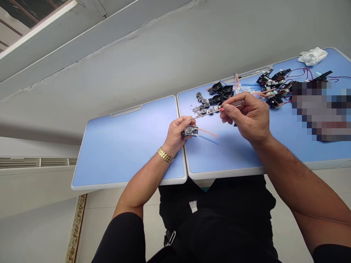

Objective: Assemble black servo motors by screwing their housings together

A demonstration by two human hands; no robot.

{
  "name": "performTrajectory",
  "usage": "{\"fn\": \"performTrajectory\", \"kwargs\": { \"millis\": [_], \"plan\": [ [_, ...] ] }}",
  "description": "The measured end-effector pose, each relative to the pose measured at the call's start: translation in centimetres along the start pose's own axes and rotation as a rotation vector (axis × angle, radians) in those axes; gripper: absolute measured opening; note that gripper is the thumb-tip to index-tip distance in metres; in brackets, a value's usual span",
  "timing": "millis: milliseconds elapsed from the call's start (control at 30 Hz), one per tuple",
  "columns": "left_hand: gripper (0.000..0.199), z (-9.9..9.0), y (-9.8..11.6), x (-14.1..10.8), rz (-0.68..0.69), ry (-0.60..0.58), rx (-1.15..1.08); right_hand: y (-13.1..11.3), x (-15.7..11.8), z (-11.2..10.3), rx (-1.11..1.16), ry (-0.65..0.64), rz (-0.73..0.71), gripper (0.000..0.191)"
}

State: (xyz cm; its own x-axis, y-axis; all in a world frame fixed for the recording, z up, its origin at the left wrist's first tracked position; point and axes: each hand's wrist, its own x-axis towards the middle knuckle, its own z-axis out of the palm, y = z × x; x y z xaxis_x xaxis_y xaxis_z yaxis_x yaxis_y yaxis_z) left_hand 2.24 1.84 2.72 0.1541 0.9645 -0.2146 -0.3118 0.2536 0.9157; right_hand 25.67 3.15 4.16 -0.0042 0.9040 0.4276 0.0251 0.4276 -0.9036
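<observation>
My left hand (177, 134) grips a small black pump-like housing (189, 131) with a round metal rotor in its face. An orange tube and a blue tube (208, 140) stick out of its right side. In my right hand (248, 115) is a screwdriver (207, 113) with a clear reddish handle. Its long shaft points left, and the tip reaches the thumb and fingertips of my left hand. Whether a screw sits at the tip is too small to tell. Just behind the shaft lie loose screws (196, 110) and several round metal rotors (203, 102).
Black open housings (219, 93) lie at the back of the right blue table (227, 157). Farther right are black assemblies with red wires (276, 84), tubes, and crumpled white tissue (312, 56). A pixelated patch covers the right side. A seam divides this table from the left table (128, 146).
</observation>
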Motion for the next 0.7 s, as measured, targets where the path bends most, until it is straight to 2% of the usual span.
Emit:
{"fn": "performTrajectory", "kwargs": {
  "millis": [200, 467, 700],
  "plan": [
    [0.052, -0.1, -0.12, 0.04, 0.012, -0.014, -0.001, 0.12, -0.03, -0.09, -0.006, 0.005, 0.002, 0.029],
    [0.051, -0.02, -0.11, 0.14, 0.022, 0.024, 0.023, 0.31, -0.25, -0.25, -0.085, -0.009, -0.094, 0.003],
    [0.049, -0.14, -0.24, 0.18, 0.049, 0.042, 0.04, 0.44, -0.43, -0.3, -0.143, -0.02, -0.164, 0.014]
  ]
}}
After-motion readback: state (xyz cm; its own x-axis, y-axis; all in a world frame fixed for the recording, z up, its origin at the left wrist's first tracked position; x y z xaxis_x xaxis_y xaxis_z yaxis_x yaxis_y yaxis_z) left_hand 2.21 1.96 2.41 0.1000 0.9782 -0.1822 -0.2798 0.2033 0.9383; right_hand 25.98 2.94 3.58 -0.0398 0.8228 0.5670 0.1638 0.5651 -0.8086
